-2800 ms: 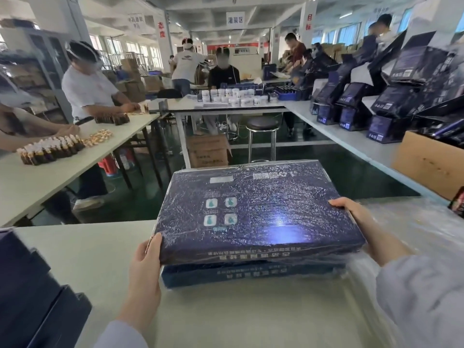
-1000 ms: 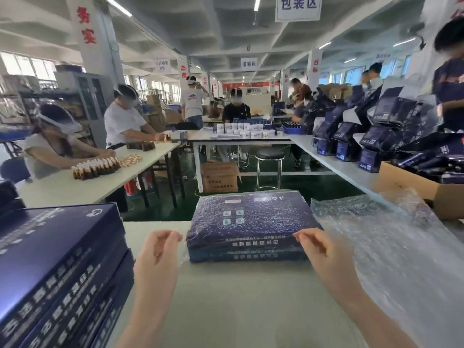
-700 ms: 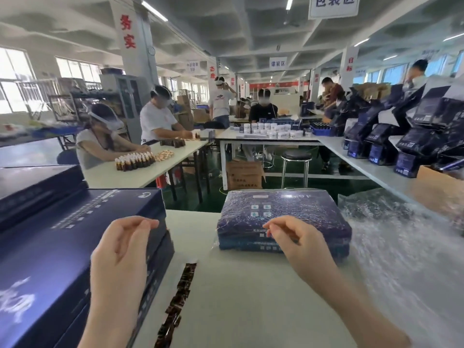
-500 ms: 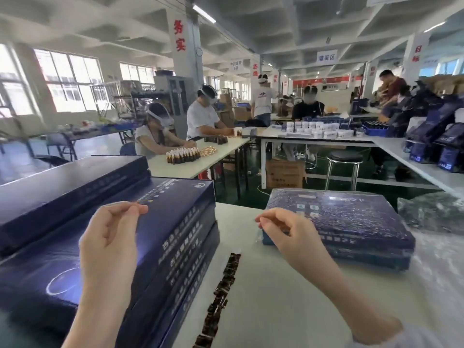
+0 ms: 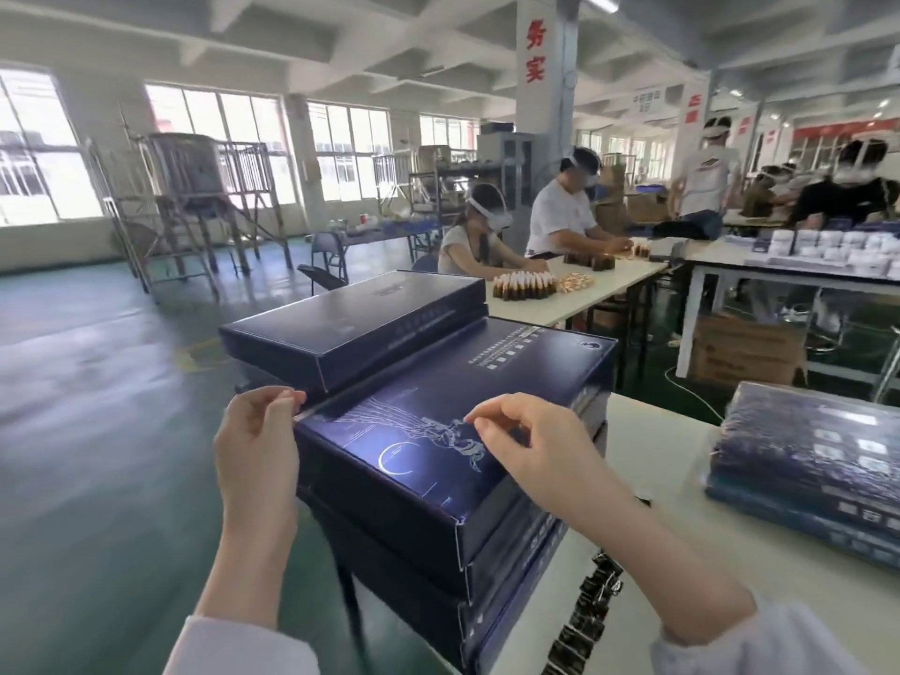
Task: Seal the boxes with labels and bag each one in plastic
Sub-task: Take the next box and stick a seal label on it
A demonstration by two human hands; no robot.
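A stack of dark blue unwrapped boxes (image 5: 428, 460) stands at the left end of my white table (image 5: 667, 484), with another blue box (image 5: 355, 324) lying askew on the pile behind it. My left hand (image 5: 258, 431) is at the top box's left edge, fingers loosely curled by its far corner. My right hand (image 5: 526, 440) hovers over the lid, thumb and forefinger close together with nothing visible between them. Two plastic-bagged boxes (image 5: 803, 460) lie stacked at the right. A strip of dark labels (image 5: 589, 611) lies on the table beside the stack.
Green floor drops away left of the table edge. Two seated people work at a long table with rows of brown bottles (image 5: 523, 287). A cardboard carton (image 5: 745, 353) sits on the floor under another table holding white jars (image 5: 828, 246).
My view has swung left from the bagged boxes to the unwrapped stack. Both hands left the bagged boxes and travelled over to the top box of that stack.
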